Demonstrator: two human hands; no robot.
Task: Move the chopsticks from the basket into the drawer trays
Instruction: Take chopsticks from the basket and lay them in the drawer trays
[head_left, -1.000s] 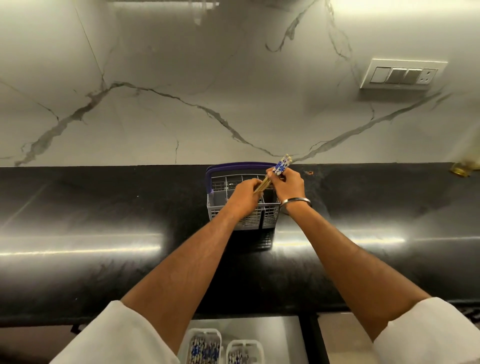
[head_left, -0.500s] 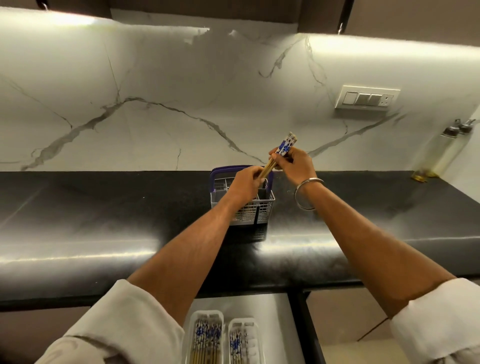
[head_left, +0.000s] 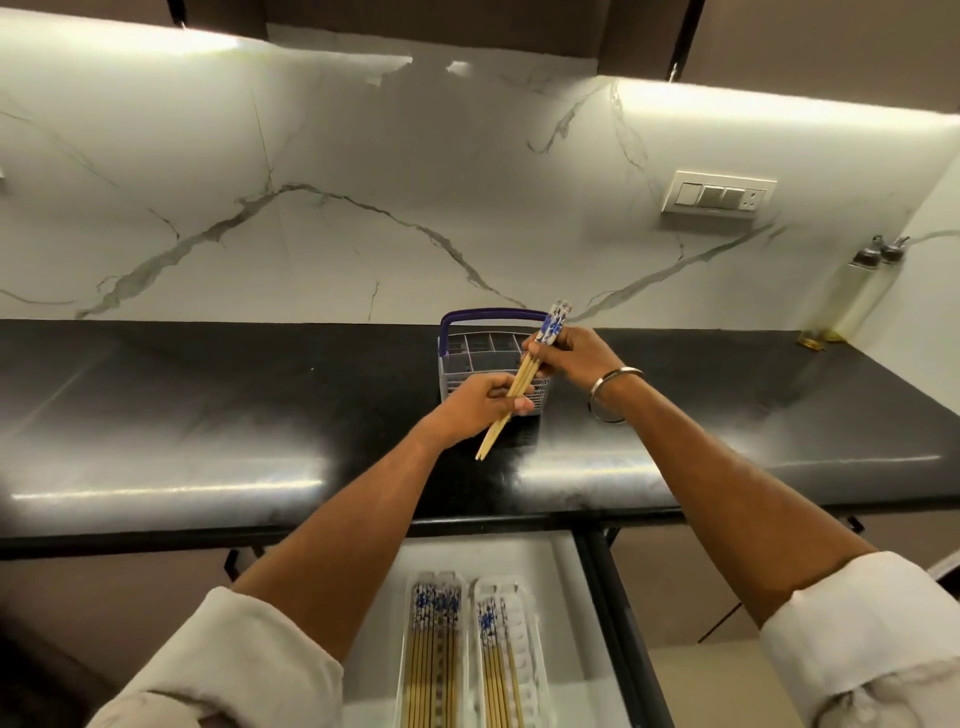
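Note:
A small bundle of wooden chopsticks with blue-and-white patterned tops is held slanted above the counter, clear of the grey wire basket with a purple handle. My right hand grips the bundle near its patterned end. Lower down, my left hand is closed around the plain shafts; the tips stick out below it. In the open drawer beneath the counter lie two white trays: the left tray holds several chopsticks, the right tray holds a few.
The black counter runs along a white marbled wall. Two oil bottles stand at the far right corner, under a switch plate. Dark cabinet fronts flank the drawer.
Both hands have lifted the chopstick bundle up out of the basket and drawn it toward me. The view has tilted down, showing more of the drawer trays.

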